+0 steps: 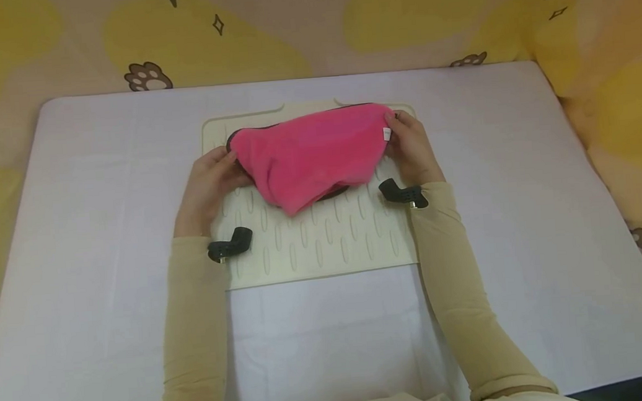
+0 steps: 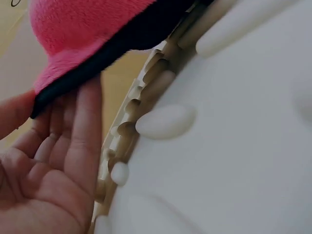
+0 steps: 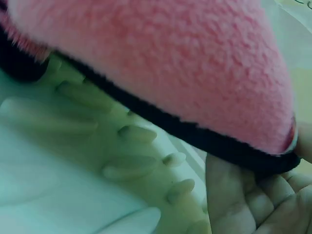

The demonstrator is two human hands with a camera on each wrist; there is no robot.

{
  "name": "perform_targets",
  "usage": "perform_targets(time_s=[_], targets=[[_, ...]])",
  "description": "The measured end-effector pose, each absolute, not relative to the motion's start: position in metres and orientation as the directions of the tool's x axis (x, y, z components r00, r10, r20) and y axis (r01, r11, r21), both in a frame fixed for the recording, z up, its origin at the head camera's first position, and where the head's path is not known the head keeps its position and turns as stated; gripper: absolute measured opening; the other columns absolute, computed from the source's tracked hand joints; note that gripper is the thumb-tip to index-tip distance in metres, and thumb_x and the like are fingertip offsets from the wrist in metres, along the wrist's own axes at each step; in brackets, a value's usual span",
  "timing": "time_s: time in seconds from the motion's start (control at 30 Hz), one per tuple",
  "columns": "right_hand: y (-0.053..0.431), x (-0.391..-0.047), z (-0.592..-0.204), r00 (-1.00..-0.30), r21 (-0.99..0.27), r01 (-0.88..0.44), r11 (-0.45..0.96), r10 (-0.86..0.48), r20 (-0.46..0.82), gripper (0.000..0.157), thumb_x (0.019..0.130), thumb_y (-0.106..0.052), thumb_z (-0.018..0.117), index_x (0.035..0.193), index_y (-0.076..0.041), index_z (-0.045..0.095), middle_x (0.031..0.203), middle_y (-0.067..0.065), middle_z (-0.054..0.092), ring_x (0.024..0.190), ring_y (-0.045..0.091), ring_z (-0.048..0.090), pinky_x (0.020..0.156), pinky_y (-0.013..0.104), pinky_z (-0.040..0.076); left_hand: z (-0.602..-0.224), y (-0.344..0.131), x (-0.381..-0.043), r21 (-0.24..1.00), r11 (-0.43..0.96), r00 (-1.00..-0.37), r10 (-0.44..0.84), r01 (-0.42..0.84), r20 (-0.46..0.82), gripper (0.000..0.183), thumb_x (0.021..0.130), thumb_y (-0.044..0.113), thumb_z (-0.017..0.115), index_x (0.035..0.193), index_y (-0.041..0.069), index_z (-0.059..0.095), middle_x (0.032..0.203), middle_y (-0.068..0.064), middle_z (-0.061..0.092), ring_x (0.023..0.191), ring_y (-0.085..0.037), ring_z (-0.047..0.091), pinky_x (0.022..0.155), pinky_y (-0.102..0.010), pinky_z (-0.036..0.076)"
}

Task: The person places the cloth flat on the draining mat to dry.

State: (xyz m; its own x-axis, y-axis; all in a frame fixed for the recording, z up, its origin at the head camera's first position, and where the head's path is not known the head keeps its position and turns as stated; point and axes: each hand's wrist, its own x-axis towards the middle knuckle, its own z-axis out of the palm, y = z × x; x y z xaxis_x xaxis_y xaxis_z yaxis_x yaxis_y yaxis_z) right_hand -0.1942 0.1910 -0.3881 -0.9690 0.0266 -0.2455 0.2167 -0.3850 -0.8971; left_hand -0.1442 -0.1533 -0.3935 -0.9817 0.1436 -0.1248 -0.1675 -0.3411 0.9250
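Note:
A bright pink plush cloth (image 1: 317, 151) with dark edging is held up between both hands over a cream washboard (image 1: 319, 250). At its left corner, my left hand (image 1: 210, 180) pinches the edge between thumb and fingers. My right hand (image 1: 412, 147) pinches the opposite corner, beside a small white tag (image 1: 386, 134). The cloth sags in the middle, its lower fold drooping toward the board. In the left wrist view, the dark edging (image 2: 73, 85) runs over the fingers. The right wrist view shows the fleecy pile (image 3: 161, 68) close up, with raised ovals (image 3: 129, 168) of the board beneath.
The washboard lies on a white-covered table (image 1: 106, 240), near its far edge. Behind and to the right hangs a yellow patterned cloth (image 1: 408, 14). Small black devices (image 1: 231, 244) are worn at both wrists, over beige sleeves (image 1: 196, 327).

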Motion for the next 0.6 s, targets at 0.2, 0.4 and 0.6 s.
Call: perform_targets(time_s=[0.2, 0.4, 0.6], targets=[[0.1919, -0.1938, -0.3877, -0.964, -0.865, 0.228, -0.446, 0.019, -0.264, 0.015, 0.095, -0.018, 0.058, 0.097, -0.003, 0.061, 0.083, 0.006, 0.058, 0.068, 0.013, 0.056, 0.056, 0.023, 0.046, -0.3873, -0.151, -0.1444, 0.933, -0.328, -0.988, -0.005, -0.147, -0.157, 0.018, 0.097, 0.01, 0.053, 0.084, 0.009, 0.065, 0.073, 0.0, 0.063, 0.067, -0.009, 0.059, 0.063, -0.021, 0.052], [0.1932, -0.1936, -0.3867, -0.974, -0.915, 0.194, -0.353, 0.043, -0.224, 0.013, 0.092, -0.013, 0.061, 0.088, 0.0, 0.06, 0.076, 0.005, 0.057, 0.063, 0.011, 0.057, 0.056, 0.019, 0.048, -0.3838, -0.1493, -0.1449, 0.954, -0.283, -0.978, -0.145, -0.102, -0.148, 0.018, 0.096, 0.011, 0.054, 0.081, 0.01, 0.063, 0.066, 0.003, 0.056, 0.059, -0.007, 0.051, 0.054, -0.018, 0.044], [0.2012, -0.1915, -0.385, -0.974, -0.95, 0.221, -0.22, -0.007, -0.225, 0.014, 0.091, -0.012, 0.062, 0.084, -0.001, 0.058, 0.071, 0.004, 0.057, 0.057, 0.01, 0.058, 0.05, 0.02, 0.049, -0.3838, -0.147, -0.147, 0.977, -0.213, -0.957, -0.279, -0.021, -0.082, 0.017, 0.094, 0.006, 0.055, 0.08, 0.01, 0.065, 0.075, 0.001, 0.057, 0.069, -0.008, 0.047, 0.06, -0.018, 0.039]])
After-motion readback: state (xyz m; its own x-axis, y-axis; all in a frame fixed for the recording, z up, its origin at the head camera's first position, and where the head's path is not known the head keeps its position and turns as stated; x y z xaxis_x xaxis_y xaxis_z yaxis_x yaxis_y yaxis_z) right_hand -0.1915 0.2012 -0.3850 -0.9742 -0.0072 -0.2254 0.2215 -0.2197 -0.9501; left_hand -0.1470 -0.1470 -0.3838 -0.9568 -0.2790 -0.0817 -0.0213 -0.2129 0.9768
